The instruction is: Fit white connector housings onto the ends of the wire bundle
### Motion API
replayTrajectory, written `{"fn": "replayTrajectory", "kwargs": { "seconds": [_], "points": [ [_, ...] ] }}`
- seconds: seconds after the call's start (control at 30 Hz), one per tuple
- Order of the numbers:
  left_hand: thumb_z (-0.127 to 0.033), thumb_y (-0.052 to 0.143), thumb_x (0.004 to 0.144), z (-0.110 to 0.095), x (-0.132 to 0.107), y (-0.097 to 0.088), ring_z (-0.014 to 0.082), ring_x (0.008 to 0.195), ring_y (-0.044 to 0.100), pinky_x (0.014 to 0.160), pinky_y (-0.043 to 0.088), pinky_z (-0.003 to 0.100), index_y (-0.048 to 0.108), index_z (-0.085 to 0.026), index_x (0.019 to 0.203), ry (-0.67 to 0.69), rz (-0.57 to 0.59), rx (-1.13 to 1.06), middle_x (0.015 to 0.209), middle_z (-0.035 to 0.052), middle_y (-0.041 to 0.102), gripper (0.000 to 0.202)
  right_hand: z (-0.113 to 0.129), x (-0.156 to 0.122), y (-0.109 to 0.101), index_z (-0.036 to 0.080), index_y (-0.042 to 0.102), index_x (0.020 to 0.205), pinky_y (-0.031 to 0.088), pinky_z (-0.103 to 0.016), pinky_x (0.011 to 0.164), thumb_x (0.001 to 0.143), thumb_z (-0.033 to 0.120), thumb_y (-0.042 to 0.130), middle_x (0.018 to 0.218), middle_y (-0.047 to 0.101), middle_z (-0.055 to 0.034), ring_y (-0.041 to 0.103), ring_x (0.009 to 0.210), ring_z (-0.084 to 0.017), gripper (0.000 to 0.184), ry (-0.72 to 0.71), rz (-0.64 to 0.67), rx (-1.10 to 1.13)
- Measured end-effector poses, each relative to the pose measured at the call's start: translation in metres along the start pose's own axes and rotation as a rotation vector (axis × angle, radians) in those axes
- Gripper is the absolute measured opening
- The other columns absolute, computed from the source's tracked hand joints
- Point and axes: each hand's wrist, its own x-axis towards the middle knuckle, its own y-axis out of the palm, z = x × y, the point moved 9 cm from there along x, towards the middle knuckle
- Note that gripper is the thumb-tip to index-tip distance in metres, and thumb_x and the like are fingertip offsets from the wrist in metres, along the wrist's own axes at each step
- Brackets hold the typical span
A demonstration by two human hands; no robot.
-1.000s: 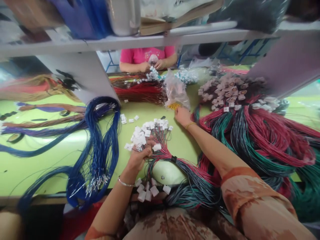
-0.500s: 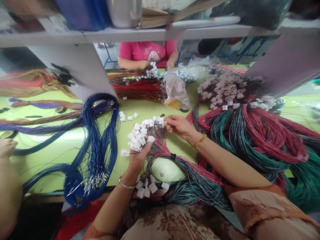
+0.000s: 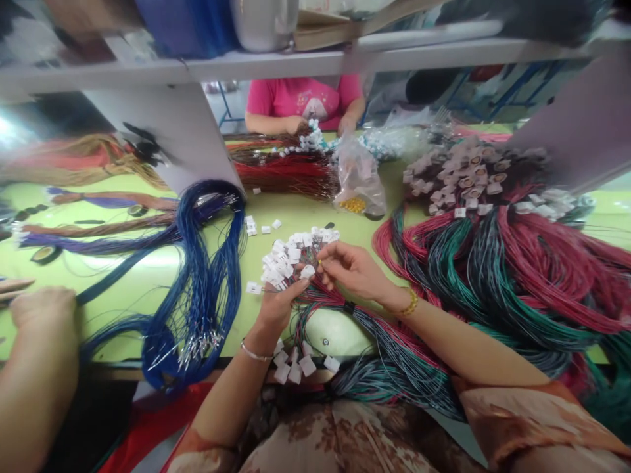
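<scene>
- Head view: a wire bundle (image 3: 379,332) of thin red and green strands, cinched by a black tie, runs from the lap over the near bench edge. It fans out at mid-bench, where both hands meet.
- Left hand (image 3: 279,305) is clenched around the fanned ends. Its fingertips prop one white connector (image 3: 308,270) above the rest of the connector cluster (image 3: 283,257).
- Right hand (image 3: 352,269) has thumb and forefinger pinched shut against that same connector. Whether a tiny piece sits between them is too small to tell.
- Judging by this grip, the work goes best if the left hand holds that one connector lifted and still, clear of its neighbours. The right hand can then work squarely at its face with a low, steady wrist.
- Bench (image 3: 290,210) is green and crowded with wire on every side.
- Heap of red and green wires (image 3: 517,263) lies just beside the right forearm, close enough to snag a sleeve.
- Blue wires (image 3: 207,263) loop to the left, apart from the hands.
- Plastic bag (image 3: 359,177) holding yellow bits stands just beyond the cluster.
- Another person's hand (image 3: 42,305) rests at the far left bench edge, and a person in a pink top (image 3: 305,98) works opposite.
- Loose connectors (image 3: 256,226) lie scattered near the blue wires and could be confused with the held ones.
</scene>
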Motion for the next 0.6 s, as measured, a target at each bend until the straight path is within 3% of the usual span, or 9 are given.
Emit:
{"fn": "replayTrajectory", "kwargs": {
  "seconds": [0.07,0.17,0.27,0.43,0.6],
  "points": [
    [-0.022,0.089,0.058,-0.001,0.000,0.002,0.0185,0.079,0.072,0.085,0.057,0.034,0.075,-0.016,0.087,0.022,0.026,0.016,0.086,0.0036,0.078,0.032,0.010,-0.003,0.003,0.021,0.058,0.095,0.050,-0.026,0.058,0.097,0.024,0.052,0.069,0.062,0.0025,0.058,0.058,-0.011,0.007,-0.115,-0.013,-0.196],
    [-0.019,0.089,0.059,-0.005,0.000,0.003,0.0179,0.085,0.071,0.088,0.056,0.031,0.077,-0.017,0.084,0.073,0.035,0.030,0.090,0.0029,0.078,0.028,0.033,-0.010,0.009,0.020,0.059,0.092,0.051,-0.031,0.071,0.096,0.016,0.049,0.081,0.062,-0.0026,0.059,0.075,-0.015,0.011,-0.405,-0.054,-0.500],
    [-0.021,0.089,0.057,-0.005,0.001,-0.001,0.0172,0.082,0.071,0.083,0.057,0.030,0.077,-0.017,0.084,0.066,-0.001,0.013,0.089,0.0028,0.077,0.030,0.044,-0.019,0.016,0.020,0.059,0.095,0.052,-0.034,0.077,0.096,0.011,0.048,0.091,0.060,-0.0063,0.058,0.087,-0.018,0.014,-0.609,-0.066,-0.609],
    [-0.030,0.089,0.061,0.000,0.000,-0.002,0.0149,0.063,0.067,0.068,0.057,0.028,0.077,-0.016,0.086,0.013,0.026,0.047,0.071,0.0022,0.073,0.031,0.048,-0.023,0.019,0.021,0.058,0.102,0.052,-0.032,0.074,0.098,0.009,0.049,0.092,0.061,-0.0054,0.059,0.085,-0.017,0.016,-0.678,-0.066,-0.591],
    [-0.033,0.088,0.062,0.002,-0.001,-0.005,0.0152,0.061,0.068,0.066,0.058,0.028,0.077,-0.017,0.088,0.015,0.013,0.073,0.070,0.0022,0.074,0.033,0.048,-0.023,0.021,0.020,0.056,0.102,0.049,-0.029,0.068,0.098,0.012,0.048,0.090,0.063,-0.0040,0.058,0.078,-0.015,0.012,-0.653,-0.060,-0.575]
  ]
}}
